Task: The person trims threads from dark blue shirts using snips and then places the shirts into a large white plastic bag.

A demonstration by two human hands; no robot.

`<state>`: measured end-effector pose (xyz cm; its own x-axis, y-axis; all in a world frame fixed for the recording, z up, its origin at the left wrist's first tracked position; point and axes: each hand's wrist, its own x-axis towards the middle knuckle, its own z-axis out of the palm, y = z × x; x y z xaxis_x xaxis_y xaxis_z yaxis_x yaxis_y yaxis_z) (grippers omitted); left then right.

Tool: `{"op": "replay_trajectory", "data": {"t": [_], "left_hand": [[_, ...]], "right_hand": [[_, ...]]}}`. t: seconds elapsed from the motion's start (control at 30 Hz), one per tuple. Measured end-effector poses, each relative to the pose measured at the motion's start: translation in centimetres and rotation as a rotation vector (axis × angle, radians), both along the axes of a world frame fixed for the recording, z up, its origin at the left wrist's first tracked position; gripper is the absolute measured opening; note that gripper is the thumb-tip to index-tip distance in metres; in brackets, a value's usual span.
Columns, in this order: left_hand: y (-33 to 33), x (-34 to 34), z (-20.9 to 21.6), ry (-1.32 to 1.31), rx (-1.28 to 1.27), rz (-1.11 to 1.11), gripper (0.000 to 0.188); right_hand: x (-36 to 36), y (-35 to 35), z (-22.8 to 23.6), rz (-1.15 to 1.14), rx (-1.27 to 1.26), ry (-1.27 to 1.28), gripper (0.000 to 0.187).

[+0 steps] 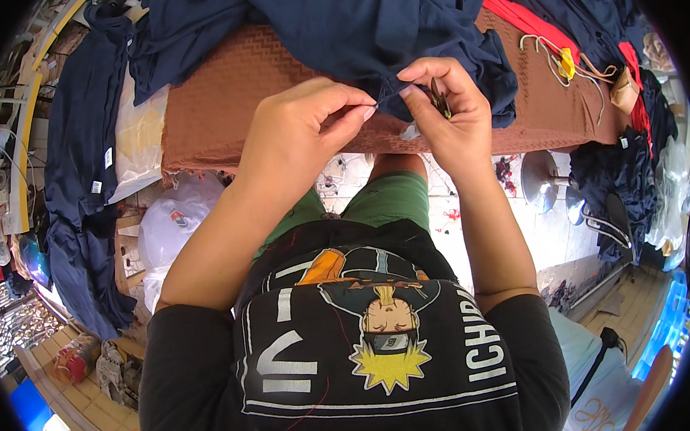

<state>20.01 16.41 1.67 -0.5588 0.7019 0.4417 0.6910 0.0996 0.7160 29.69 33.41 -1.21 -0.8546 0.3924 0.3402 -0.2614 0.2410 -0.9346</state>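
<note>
A navy garment (pixel 325 25) spreads over the far side of the brown-covered table, and its near edge hangs between my hands. With thumb and forefinger pinched together, my left hand (pixel 299 130) grips a thin dark thread (pixel 378 104) beside that edge. Small dark thread snips (pixel 439 100) lie in the curled fingers of my right hand (pixel 460 124). Its thumb and forefinger tips are slightly apart, close to the garment's edge. A small whitish scrap (pixel 410 131) shows below the right thumb; I cannot tell what it is.
Brown patterned cloth (pixel 217 113) covers the table. Yellow and cream cords (pixel 566 63) lie at its right, near red fabric (pixel 530 25). More navy garments (pixel 86 121) hang at the left. A white plastic bag (pixel 175 221) and a round metal stool (pixel 538 181) stand below.
</note>
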Motion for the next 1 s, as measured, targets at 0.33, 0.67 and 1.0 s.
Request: {"op": "replay_trajectory", "data": {"t": [0.33,0.67,1.0], "left_hand": [[1.4,-1.3,-0.5,-0.258,0.174,-0.089,0.01],[1.8,-0.8,-0.6,-0.429,0.116,-0.083,0.017],[1.9,-1.4,-0.9,-0.492,-0.13,-0.194,0.021]], "right_hand": [[0.4,-1.2,0.5,-0.092,0.014,-0.051,0.008],[0.3,-0.7,1.9,-0.008,-0.022,-0.186,0.007],[0.7,-0.2,4.8,0.058,0.548,-0.278,0.01]]}}
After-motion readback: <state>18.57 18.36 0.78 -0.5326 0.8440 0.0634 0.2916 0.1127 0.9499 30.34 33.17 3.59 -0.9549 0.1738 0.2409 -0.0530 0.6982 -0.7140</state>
